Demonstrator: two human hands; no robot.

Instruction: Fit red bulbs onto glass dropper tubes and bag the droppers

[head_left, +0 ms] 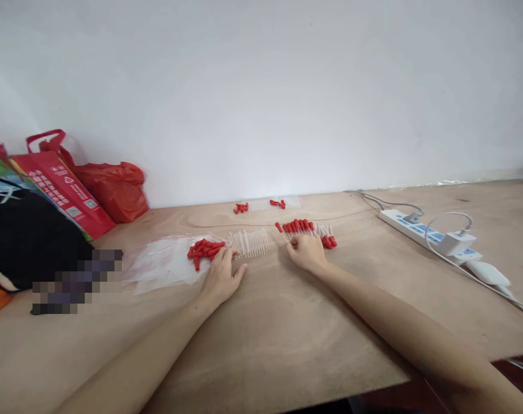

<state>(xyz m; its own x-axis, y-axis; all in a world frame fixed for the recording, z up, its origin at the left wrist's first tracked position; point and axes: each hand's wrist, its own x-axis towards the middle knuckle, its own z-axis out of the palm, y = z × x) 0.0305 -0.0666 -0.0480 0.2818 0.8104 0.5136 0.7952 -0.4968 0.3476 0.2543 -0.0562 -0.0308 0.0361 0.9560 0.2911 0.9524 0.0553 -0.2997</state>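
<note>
My left hand (224,276) rests low over the table with thumb and fingers apart, beside a pile of red rubber bulbs (204,249). Just beyond it lies a row of thin clear tubes (250,242). My right hand (306,250) has its fingers curled at the near end of a row of red-capped droppers (299,225); whatever its fingertips hold is too small to make out. One red-capped dropper (279,227) lies at the left of that row. More clear tubes (324,230) and red bulbs (329,242) are right of this hand.
Clear plastic bags (161,261) lie left of the bulbs. Farther back are small red bulbs (241,207) and a flat clear bag (293,202). Red bags (114,190) and a black bag (32,236) stand at the left. A white power strip (420,233) with cables is at the right.
</note>
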